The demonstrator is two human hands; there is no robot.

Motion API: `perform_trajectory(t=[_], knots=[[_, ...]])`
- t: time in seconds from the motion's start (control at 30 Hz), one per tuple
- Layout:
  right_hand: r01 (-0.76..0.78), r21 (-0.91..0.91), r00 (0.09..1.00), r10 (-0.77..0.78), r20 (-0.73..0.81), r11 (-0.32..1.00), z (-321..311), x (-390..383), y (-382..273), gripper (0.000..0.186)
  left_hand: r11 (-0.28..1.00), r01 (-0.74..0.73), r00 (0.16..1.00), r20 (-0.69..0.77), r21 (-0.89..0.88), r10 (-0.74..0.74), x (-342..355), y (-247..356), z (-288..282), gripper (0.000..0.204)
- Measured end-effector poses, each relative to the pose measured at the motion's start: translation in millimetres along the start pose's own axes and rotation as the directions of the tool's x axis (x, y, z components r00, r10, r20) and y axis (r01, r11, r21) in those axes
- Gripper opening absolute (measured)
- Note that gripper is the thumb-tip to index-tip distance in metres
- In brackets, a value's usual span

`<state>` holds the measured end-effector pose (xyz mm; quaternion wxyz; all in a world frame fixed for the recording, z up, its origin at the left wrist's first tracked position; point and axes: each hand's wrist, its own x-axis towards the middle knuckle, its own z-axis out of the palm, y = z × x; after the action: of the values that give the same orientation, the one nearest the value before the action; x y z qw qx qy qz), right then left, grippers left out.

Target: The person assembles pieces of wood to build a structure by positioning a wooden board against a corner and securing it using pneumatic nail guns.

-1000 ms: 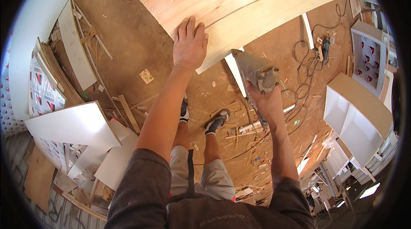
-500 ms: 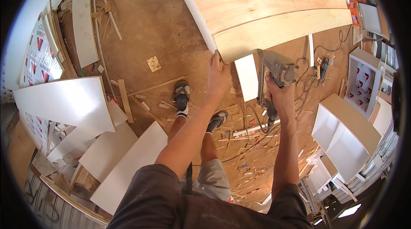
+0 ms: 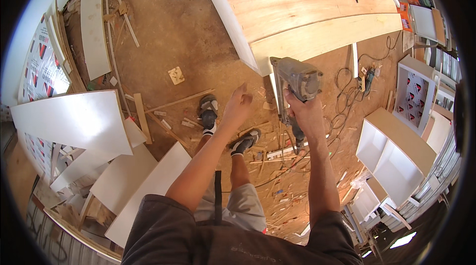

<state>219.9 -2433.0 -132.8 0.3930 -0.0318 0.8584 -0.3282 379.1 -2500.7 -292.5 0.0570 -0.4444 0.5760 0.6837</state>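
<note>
Beneath the grip of the right hand (image 3: pixel 305 112) spreads a brown floor (image 3: pixel 163 22), strewn with wood scraps (image 3: pixel 143 118). Ahead of the grip, running out of view, stands a large wooden unit (image 3: pixel 297 7), with a broad tan top, a paler strip (image 3: pixel 327 34) along its near edge and a white side board (image 3: pixel 224 12) down its left. Well to the left of the grip, white panels (image 3: pixel 74 116) lie and lean in a loose pile. Well to its right sits a white box (image 3: pixel 396 141) with open compartments and a brown side, and just past that a white frame (image 3: pixel 414 99) with a patterned back.

Closed round its handle, the right hand has a worn grey nail gun (image 3: pixel 300 79). Its nose points forward and left, at the unit's near left corner; whether it touches the wood I cannot tell. Left of the grip, apart from both gun and unit, is the left hand (image 3: pixel 238 106), blurred, fingers partly bent; I cannot tell whether they are apart or together. Left of the grip and lower down are two dark shoes (image 3: pixel 246 141). Right of the grip and a little ahead, a power tool (image 3: pixel 369 79) lies on the floor. Far left of the grip is a small square of wood (image 3: pixel 176 75).
</note>
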Motion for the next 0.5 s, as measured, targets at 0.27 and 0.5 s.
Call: perform_trajectory(t=[0.27,0.5], knots=[[0.010,0.115,1.000,-0.012,0.024,0.993,35,0,-14,0.019,0.954,0.126,0.985,0.081,0.271,-0.153,-122,-111,-77,0.042],[-0.012,-0.045,1.000,0.012,0.014,0.999,30,5,-10,0.018,0.872,0.147,0.973,0.090,0.467,-0.212,-185,-100,-90,0.041]])
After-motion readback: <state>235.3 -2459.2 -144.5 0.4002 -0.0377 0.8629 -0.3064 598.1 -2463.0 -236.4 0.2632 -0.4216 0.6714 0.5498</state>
